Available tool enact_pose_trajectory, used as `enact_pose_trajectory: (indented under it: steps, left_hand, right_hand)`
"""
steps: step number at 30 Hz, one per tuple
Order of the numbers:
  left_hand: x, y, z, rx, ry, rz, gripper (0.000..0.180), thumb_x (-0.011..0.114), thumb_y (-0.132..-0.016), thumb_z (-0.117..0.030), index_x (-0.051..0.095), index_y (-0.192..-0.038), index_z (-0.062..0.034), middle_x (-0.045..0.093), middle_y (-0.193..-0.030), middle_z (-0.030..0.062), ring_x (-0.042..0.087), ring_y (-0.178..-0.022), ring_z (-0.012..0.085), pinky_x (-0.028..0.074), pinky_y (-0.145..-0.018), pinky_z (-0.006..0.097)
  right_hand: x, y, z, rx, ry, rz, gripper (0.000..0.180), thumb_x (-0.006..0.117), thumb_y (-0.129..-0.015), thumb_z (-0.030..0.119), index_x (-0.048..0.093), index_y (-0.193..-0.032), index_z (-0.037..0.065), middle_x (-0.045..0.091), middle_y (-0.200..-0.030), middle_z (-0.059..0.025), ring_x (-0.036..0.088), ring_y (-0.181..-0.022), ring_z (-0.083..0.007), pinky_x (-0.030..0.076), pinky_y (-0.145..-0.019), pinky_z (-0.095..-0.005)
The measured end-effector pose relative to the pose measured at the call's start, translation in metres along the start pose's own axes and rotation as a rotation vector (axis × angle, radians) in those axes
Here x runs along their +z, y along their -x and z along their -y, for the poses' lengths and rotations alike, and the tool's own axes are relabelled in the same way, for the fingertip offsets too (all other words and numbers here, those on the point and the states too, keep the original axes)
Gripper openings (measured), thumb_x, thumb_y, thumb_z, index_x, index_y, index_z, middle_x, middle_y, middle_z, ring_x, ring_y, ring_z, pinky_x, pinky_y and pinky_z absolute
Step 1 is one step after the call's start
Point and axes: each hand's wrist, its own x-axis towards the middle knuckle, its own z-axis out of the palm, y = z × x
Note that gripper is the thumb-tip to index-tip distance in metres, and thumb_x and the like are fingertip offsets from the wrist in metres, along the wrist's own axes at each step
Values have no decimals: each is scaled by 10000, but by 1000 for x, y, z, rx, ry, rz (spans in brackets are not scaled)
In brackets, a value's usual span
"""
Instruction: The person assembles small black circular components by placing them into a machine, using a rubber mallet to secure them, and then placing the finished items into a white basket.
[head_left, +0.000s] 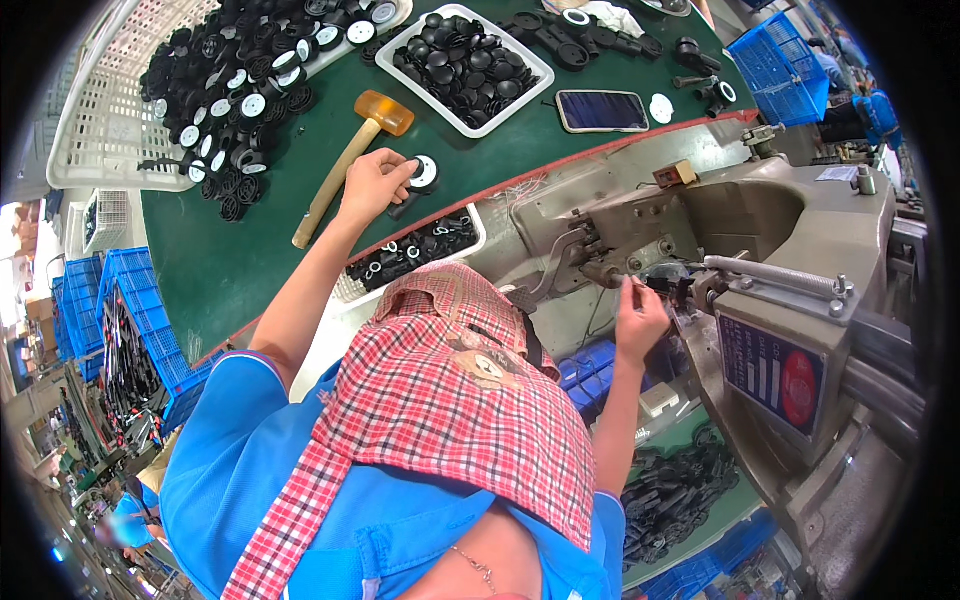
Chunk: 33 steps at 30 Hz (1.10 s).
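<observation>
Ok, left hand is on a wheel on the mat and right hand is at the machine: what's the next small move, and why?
Probably lift the black-and-white wheel under the left hand and carry it toward the press machine. The right hand already waits at the machine's fixture, pinching something too small to identify, and no wheel shows there.

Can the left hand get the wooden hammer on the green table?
Probably yes. The left hand rests on a small black-and-white wheel, and the wooden mallet with its amber head lies right beside it on the green table, with nothing between them.
</observation>
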Motion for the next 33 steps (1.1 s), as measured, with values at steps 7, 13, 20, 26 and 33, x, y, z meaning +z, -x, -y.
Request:
enact_pose_trajectory:
  steps: [7, 13, 20, 26, 33]
  left_hand:
    - [-6, 8, 8, 35, -237, -21, 300, 731, -867, -266, 653, -838, 21, 621, -671, 37, 544, -575, 84, 420, -533, 245]
    - [12, 11, 9, 62, -214, -150, 344, 716, -868, -313, 654, -759, 8, 586, -610, 28, 506, -553, 85, 395, -510, 283]
    - [4, 0, 3, -162, 1, 9, 330, 702, -877, -286, 598, -696, -31, 488, -563, -10, 411, -473, 78, 291, -430, 261]
    - [-5, -11, -10, -235, -87, 119, 331, 707, -869, -268, 571, -657, -53, 438, -521, -26, 372, -437, 80, 264, -415, 257]
    - [-21, -29, -13, -307, -17, 308, 356, 735, -839, -278, 556, -615, -67, 444, -527, -18, 361, -441, 78, 243, -419, 248]
  right_hand:
    - [-4, 5, 28, 246, 96, 513, 332, 727, -834, 349, 727, -871, 20, 691, -729, -133, 669, -664, -306, 521, -656, -397]
    - [116, -41, 141, -412, -392, 509, 523, 734, -793, 149, 554, -1267, 22, 626, -1154, -150, 581, -1078, -330, 476, -901, -419]
    - [220, -67, 188, -483, -652, 534, 651, 855, -637, 207, 594, -1214, 55, 639, -1130, -139, 562, -1042, -341, 433, -929, -443]
    - [221, -58, 191, -426, -642, 459, 608, 862, -632, 176, 615, -1174, 53, 655, -1092, -118, 576, -1023, -323, 460, -914, -421]
    - [224, -59, 190, -451, -630, 436, 623, 868, -618, 234, 618, -1165, 72, 654, -1074, -110, 565, -1008, -333, 434, -899, -427]
